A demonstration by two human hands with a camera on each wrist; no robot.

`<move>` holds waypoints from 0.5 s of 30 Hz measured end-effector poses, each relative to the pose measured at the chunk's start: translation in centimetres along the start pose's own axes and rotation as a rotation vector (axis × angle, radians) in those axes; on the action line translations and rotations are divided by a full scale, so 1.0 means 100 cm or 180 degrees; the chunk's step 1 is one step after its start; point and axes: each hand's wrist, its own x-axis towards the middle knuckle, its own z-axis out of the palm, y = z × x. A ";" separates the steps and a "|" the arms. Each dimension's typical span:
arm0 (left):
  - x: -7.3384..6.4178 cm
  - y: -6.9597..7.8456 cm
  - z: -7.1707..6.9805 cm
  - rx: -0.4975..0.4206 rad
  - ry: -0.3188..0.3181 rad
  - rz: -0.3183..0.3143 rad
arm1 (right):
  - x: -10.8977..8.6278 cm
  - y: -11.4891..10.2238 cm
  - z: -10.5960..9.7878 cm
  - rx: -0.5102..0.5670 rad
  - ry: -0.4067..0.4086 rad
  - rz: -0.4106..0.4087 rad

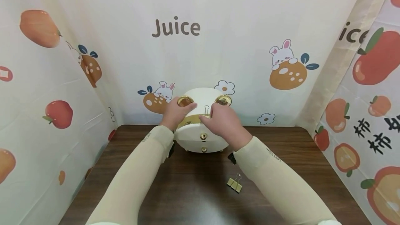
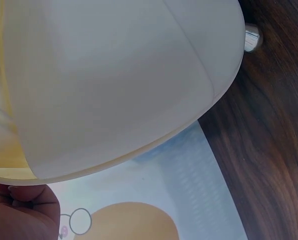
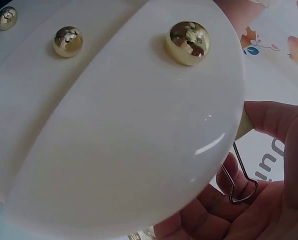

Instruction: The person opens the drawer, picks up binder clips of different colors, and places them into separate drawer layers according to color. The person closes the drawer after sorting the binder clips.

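A white oval drawer box [image 1: 200,145] with gold knobs stands against the back curtain. Its top section shows a gold-coloured inside [image 1: 191,118]. My left hand [image 1: 175,113] grips the box's left side, thumb over the top edge; in the left wrist view curled fingers [image 2: 31,200] lie against its rim. With my right hand [image 1: 225,122] I pinch a gold binder clip [image 3: 245,125] at the box's upper right edge. The clip's wire handle [image 3: 242,187] stands out over the fingers in the right wrist view. The box partly covers the clip.
Another gold binder clip [image 1: 234,184] lies on the dark wooden table [image 1: 187,197], in front and to the right of the box. Gold rings [image 1: 185,100] sit at both upper sides of the box. Printed curtains [image 1: 243,44] enclose the table's back and sides.
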 end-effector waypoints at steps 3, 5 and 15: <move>-0.001 0.001 -0.001 -0.0010 -0.0027 -0.0029 | 0.003 0.001 0.003 0.0047 -0.0130 0.0024; -0.002 0.002 -0.001 -0.0009 -0.0026 -0.0033 | 0.004 0.001 0.004 0.0103 -0.0231 0.0020; -0.003 0.003 -0.002 0.0067 -0.0025 -0.0046 | 0.006 0.000 0.003 0.0223 -0.0487 -0.0009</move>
